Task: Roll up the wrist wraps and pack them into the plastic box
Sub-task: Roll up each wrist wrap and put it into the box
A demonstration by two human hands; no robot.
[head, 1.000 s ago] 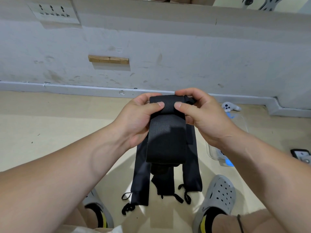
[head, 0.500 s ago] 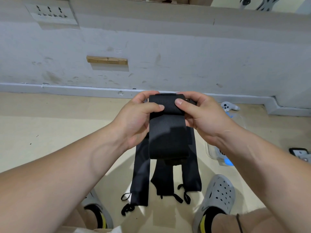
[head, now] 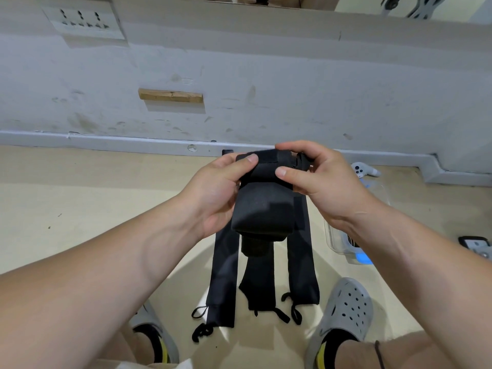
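Head view: left hand [head: 215, 191] and right hand [head: 326, 183] pinch the wrist wrap [head: 262, 209] between them at its roll; soft, light cloth, probably best held across the roll.

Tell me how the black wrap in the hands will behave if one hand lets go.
Probably floppy: the wrap hangs limp below the roll that the left hand and right hand pinch. The roll would likely loosen if released, since only the hands hold it. It seems light: a pinch carries it.
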